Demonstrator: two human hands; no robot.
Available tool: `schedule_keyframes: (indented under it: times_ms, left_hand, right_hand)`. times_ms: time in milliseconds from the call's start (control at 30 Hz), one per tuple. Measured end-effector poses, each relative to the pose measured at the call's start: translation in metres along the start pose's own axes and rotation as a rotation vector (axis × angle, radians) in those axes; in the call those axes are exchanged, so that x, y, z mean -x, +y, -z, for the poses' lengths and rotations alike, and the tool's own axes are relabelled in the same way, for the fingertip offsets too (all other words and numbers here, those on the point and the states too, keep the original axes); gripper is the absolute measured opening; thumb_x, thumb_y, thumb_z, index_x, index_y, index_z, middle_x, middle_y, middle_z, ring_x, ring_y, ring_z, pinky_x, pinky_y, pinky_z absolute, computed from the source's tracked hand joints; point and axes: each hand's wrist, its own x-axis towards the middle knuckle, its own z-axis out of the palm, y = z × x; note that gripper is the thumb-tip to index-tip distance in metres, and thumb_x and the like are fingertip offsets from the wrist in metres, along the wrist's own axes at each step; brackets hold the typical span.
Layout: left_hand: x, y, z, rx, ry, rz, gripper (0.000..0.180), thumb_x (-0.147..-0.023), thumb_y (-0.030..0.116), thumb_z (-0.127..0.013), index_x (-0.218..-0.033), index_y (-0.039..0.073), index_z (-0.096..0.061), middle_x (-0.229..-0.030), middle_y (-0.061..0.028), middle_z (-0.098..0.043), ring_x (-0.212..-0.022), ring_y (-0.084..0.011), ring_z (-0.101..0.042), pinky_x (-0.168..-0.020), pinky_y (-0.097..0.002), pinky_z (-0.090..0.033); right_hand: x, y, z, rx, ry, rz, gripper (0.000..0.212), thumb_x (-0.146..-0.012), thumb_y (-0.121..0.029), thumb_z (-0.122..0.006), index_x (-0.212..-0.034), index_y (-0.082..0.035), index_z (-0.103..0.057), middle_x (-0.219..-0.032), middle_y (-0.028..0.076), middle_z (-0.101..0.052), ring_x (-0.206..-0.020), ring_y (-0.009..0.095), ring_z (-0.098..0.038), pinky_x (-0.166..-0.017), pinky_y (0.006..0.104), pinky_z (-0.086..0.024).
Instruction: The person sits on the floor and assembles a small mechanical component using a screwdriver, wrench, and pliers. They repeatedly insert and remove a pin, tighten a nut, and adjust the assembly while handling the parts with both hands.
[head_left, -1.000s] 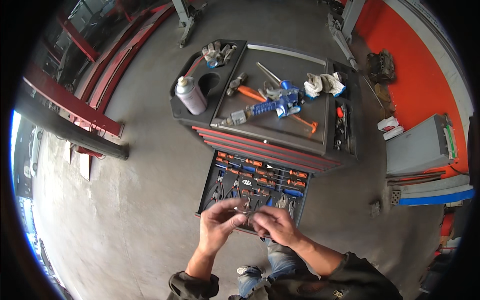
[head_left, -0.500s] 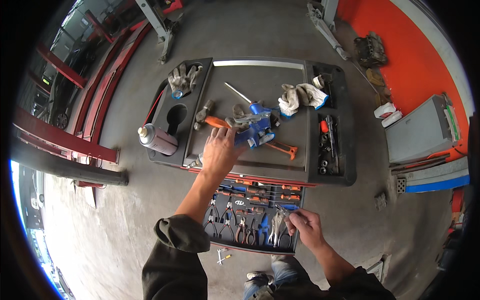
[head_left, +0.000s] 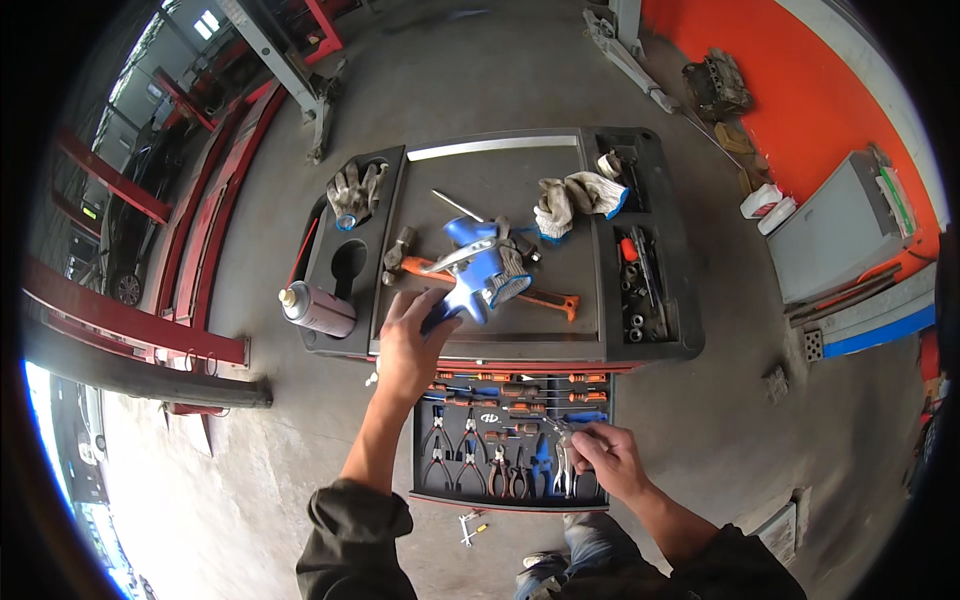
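My left hand [head_left: 412, 345] reaches onto the top of a dark tool cart [head_left: 640, 345] and grips the handle of a blue power tool [head_left: 478, 270], which is tilted up off the surface. My right hand [head_left: 608, 462] hovers over the open drawer [head_left: 425, 470] below, closed around a small silvery tool [head_left: 558, 432] at the drawer's right side. The drawer holds rows of pliers [head_left: 470, 465] and orange-handled screwdrivers [head_left: 500, 380]. An orange-handled hammer [head_left: 545, 298] lies on the cart top beside the blue tool.
A spray can [head_left: 318, 310] lies at the cart's left edge. Work gloves [head_left: 575, 195] lie at the back right, another glove [head_left: 352, 190] in the left tray. Sockets and bits [head_left: 640, 275] fill the right tray. Red steel beams [head_left: 130, 320] run left; a grey cabinet [head_left: 835, 235] stands right.
My left hand left the drawer, reached up onto the cart top and took hold of the blue power tool, lifting it. My right hand stayed at the drawer with the small tool.
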Motion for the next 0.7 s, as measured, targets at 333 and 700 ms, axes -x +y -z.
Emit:
schedule_keyframes:
  times_ms: [333, 700]
  left_hand:
    - [0.177, 0.018, 0.055, 0.593, 0.052, 0.576, 0.027, -0.087, 0.005, -0.077, -0.109, -0.002, -0.064, -0.089, -0.0021, -0.062, -0.075, -0.0117, -0.062, -0.063, -0.0246, -0.050]
    - [0.360, 0.086, 0.123, 1.088, 0.339, 0.893, 0.026, -0.094, 0.015, -0.074, -0.112, -0.001, -0.065, -0.083, -0.0039, -0.066, -0.068, -0.0131, -0.066, -0.061, -0.0265, -0.052]
  right_hand:
    - [0.010, -0.009, -0.039, 0.124, -0.124, 0.018, 0.021, -0.103, -0.013, -0.058, -0.093, 0.004, -0.067, -0.073, 0.004, -0.063, -0.063, 0.007, -0.057, -0.059, 0.0232, -0.048]
    - [0.045, -0.019, -0.183, 0.590, -0.647, 0.524, 0.017, -0.093, -0.014, -0.071, -0.092, 0.003, -0.068, -0.077, 0.011, -0.066, -0.064, 0.024, -0.065, -0.058, 0.0332, -0.050]
